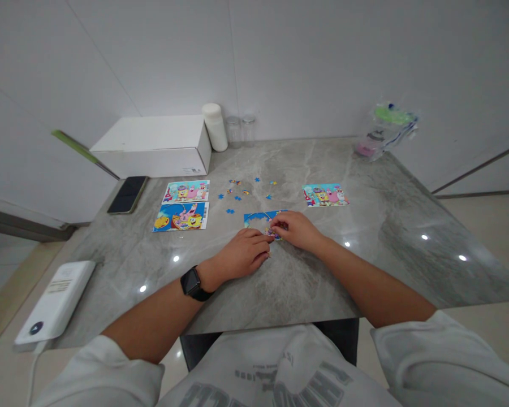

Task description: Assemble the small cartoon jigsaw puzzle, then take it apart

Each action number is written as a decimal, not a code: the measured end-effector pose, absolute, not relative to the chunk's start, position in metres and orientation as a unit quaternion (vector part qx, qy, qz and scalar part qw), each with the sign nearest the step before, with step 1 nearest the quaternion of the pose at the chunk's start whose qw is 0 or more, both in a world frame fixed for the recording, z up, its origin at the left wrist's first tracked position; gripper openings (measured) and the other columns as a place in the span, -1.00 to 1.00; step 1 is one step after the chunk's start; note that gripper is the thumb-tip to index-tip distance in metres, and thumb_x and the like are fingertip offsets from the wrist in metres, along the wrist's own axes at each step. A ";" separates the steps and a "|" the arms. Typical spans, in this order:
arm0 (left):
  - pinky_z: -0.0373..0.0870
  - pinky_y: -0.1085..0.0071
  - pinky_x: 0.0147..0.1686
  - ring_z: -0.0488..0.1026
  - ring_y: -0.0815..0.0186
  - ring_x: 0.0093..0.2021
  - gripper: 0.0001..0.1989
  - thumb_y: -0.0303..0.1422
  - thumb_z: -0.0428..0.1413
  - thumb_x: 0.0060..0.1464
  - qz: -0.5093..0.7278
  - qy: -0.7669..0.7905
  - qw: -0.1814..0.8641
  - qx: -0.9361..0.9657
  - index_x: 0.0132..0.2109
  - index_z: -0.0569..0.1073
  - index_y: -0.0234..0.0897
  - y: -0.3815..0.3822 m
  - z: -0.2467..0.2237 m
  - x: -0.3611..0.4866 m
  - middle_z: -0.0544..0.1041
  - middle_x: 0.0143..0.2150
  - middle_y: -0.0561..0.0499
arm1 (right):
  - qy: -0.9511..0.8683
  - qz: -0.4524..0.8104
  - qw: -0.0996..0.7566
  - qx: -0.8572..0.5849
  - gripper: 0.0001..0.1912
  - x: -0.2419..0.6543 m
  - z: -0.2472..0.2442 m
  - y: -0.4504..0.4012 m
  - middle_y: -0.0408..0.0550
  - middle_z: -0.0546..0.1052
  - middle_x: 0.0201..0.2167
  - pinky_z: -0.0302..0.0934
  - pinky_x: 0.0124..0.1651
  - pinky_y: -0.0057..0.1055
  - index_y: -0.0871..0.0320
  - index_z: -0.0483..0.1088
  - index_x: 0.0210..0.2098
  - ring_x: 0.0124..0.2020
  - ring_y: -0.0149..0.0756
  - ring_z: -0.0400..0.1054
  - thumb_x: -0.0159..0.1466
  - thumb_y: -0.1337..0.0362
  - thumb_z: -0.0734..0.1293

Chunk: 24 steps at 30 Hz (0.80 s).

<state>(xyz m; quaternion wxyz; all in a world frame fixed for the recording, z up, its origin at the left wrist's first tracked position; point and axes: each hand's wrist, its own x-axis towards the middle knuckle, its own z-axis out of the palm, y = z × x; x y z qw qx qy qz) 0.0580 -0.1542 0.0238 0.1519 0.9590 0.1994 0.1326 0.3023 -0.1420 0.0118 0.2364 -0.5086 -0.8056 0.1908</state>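
A partly assembled jigsaw puzzle (257, 216) with a blue top edge lies on the table in front of me, its lower part largely covered by my hands. My right hand (294, 229) is closed in a pinch at the puzzle's lower right, over a small colourful puzzle piece (275, 235). Palm down, my left hand (248, 251) rests on the table just below the puzzle, fingers stretched towards that same piece. Beyond the puzzle several loose blue and yellow puzzle pieces (238, 198) are scattered.
Two cartoon picture cards (181, 216) lie at the left, and a finished-looking cartoon picture (326, 195) at the right. Around the edges are a phone (128, 195), a white box (152, 161), a white bottle (215, 127), two glass jars (248, 131), a plastic bag (382, 133) and a power bank (57, 299).
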 end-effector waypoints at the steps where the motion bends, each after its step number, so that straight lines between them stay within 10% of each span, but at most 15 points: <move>1: 0.40 0.04 0.21 0.49 0.11 0.16 -0.79 -0.32 0.05 0.45 0.133 0.199 0.152 0.959 -0.01 0.59 -0.21 -0.154 0.023 0.058 0.59 0.27 -0.05 | -0.806 0.195 0.236 -0.506 -0.90 0.302 0.012 -0.142 -0.11 0.64 -0.34 0.16 -0.18 -0.39 0.10 0.63 -0.23 -0.30 -0.30 0.44 0.33 0.39 0.43; 24: 0.38 0.06 0.24 0.49 0.12 0.19 -0.82 -0.33 0.07 0.44 0.137 0.203 0.157 0.957 -0.04 0.58 -0.19 -0.154 0.024 0.058 0.59 0.28 -0.02 | -0.811 0.142 0.180 -0.538 -0.90 0.298 0.013 -0.146 -0.05 0.66 -0.26 0.15 -0.04 -0.32 0.09 0.63 -0.21 -0.19 -0.22 0.46 0.34 0.35 0.42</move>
